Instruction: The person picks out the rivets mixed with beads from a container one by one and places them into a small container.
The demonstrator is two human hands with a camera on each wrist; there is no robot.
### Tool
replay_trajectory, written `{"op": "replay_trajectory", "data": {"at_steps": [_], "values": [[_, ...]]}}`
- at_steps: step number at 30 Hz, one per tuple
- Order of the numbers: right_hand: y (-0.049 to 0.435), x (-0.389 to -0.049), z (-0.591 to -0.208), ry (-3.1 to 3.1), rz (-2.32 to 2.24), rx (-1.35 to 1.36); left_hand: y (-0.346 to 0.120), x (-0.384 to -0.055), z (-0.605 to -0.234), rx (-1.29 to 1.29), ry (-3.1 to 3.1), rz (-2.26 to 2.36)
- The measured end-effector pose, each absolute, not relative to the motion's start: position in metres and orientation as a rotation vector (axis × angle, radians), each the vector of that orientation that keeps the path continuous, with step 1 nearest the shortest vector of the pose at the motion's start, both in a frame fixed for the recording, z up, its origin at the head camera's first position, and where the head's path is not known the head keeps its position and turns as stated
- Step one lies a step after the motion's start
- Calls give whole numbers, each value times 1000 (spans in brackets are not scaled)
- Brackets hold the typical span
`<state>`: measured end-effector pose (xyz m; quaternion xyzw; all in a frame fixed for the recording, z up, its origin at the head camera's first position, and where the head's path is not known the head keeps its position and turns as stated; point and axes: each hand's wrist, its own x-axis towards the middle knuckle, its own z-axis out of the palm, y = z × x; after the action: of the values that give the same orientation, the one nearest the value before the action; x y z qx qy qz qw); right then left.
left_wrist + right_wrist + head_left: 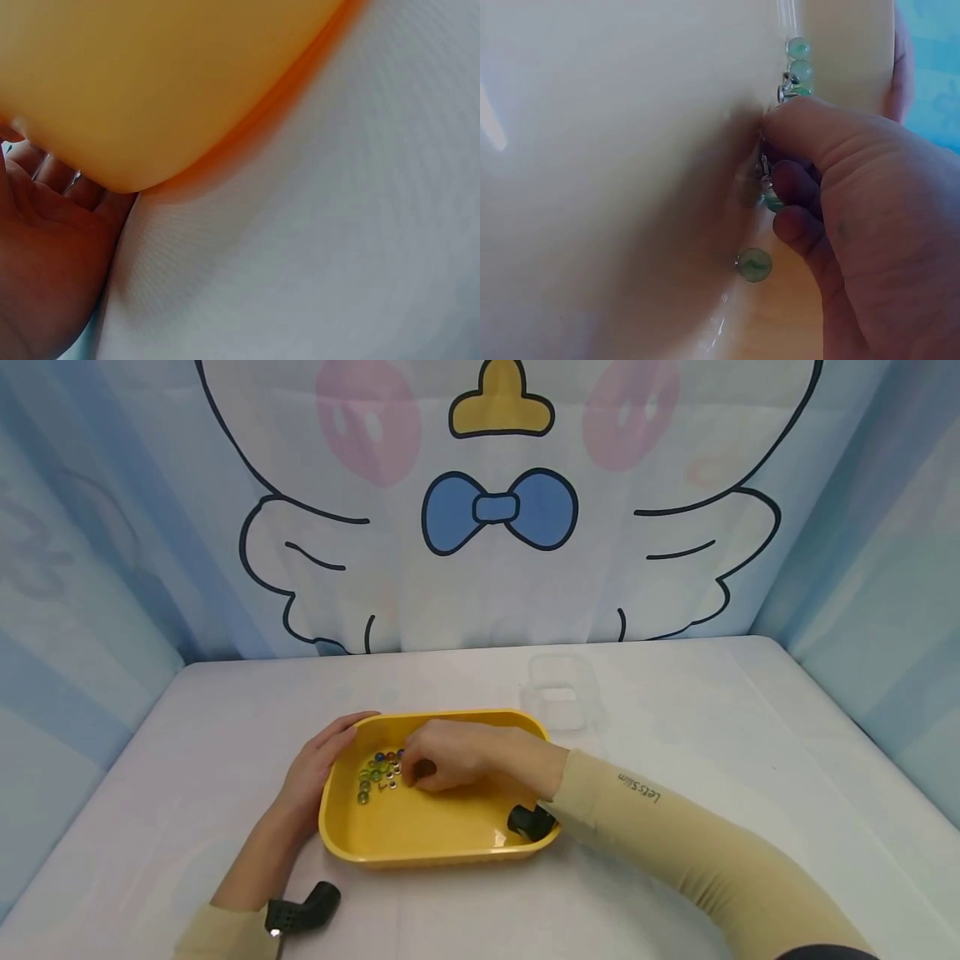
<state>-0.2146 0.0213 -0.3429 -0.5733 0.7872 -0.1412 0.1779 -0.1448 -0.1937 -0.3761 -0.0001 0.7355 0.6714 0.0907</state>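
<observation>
A shallow yellow tray (pixel 420 839) sits on the white table. My left hand (pixel 311 777) rests against its left side, fingers lying fairly straight along the outer wall near the far corner. In the left wrist view the palm (pixel 52 232) is beside the wall. Inside the tray my right hand (pixel 450 756) reaches down with curled fingers, thumb and forefinger tips close together at the floor. I cannot tell whether they pinch something. Glass marbles (pixel 363 797), green, blue and reddish, lie left of it among small shiny metal pieces (pixel 782 93). One green marble (pixel 754 265) lies apart in the right wrist view.
A clear plastic container (pixel 562 693) stands behind the tray's far right corner. Black wrist cameras (pixel 303 910) are strapped to both sleeves; the right one overlaps the tray's near right corner. A printed cloth (pixel 502 593) hangs along the table's far edge.
</observation>
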Motion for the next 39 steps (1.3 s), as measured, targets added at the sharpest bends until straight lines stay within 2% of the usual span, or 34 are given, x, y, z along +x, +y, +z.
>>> {"op": "replay_trajectory", "data": {"at_steps": [39], "values": [[52,-218,-325,2366,-1020,-1476,-193,-145,-377,4,2236,1968]]}}
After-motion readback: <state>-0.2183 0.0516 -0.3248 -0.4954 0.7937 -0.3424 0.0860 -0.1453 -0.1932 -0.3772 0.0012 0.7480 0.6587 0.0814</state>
